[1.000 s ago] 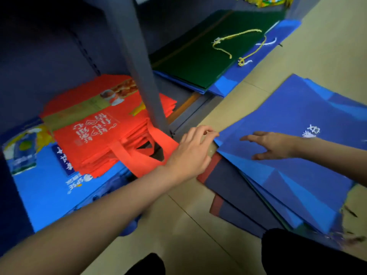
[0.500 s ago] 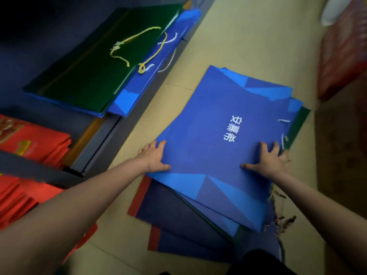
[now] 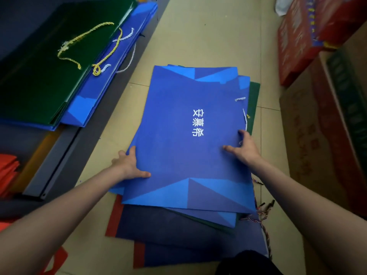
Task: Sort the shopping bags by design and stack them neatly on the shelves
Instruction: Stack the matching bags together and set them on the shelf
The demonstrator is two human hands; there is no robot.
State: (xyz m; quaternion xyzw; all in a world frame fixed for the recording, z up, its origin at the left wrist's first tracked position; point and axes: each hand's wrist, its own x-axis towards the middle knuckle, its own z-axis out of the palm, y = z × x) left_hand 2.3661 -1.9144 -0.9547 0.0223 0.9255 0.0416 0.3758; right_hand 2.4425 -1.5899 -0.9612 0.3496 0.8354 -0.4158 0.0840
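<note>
Beige tiled floor (image 3: 208,42) runs between a dark low shelf (image 3: 59,155) on the left and cardboard boxes (image 3: 317,135) on the right.

Left hand (image 3: 129,164) grips the left edge of the top blue bag (image 3: 178,155): thumb lies on the upper face, fingers are tucked under the edge. Right hand (image 3: 245,148) holds the right edge of the same bag, thumb on top, fingers curled over the side near its white cord handle (image 3: 240,99).

The top blue bag lies flat, white characters on its face, uppermost on a loose pile on the floor. Below it, slightly offset, lie further blue bags (image 3: 228,219), a green bag (image 3: 255,104) showing at the right edge, and navy bags with red edges (image 3: 168,235) at the bottom. Braided cords (image 3: 262,221) trail from the pile's right side.

On the shelf lies a stack of green bags (image 3: 49,66) with yellow cord handles (image 3: 83,46), overlapping a stack of blue bags (image 3: 111,76) just beside it. Orange-red bags (image 3: 8,171) sit at the far left. A red box (image 3: 297,46) stands at upper right.
</note>
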